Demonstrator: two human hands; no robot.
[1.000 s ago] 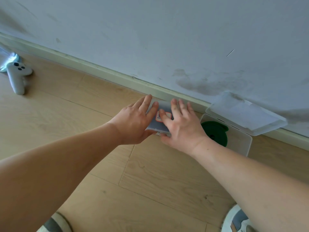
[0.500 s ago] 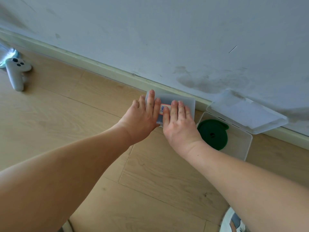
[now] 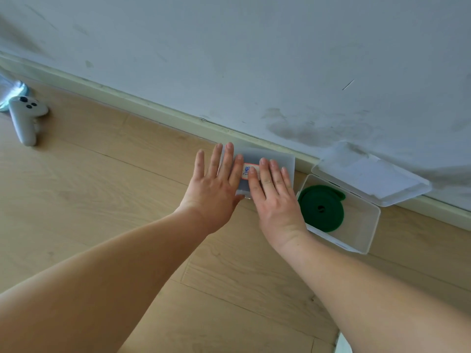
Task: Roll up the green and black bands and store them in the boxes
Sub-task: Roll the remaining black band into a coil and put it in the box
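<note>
Your left hand (image 3: 214, 189), fingers straight, flat on the closed box (image 3: 267, 152) at the floor's (image 3: 127, 200) wall edge, your right hand (image 3: 276, 202) likewise, rolled green band (image 3: 322, 208) in the open box (image 3: 372, 230) just beside.

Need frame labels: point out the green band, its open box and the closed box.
green band (image 3: 328, 218), head view, coil's windings
open box (image 3: 360, 224), head view, bare bottom
closed box (image 3: 278, 156), head view, bare lid

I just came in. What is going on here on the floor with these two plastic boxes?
A person presses the left hand and the right hand flat on top of a closed box by the wall; its contents cannot be seen. Right of it stands an open box with the rolled green band inside, its lid tipped back against the wall. A white controller lies on the floor far left.
</note>
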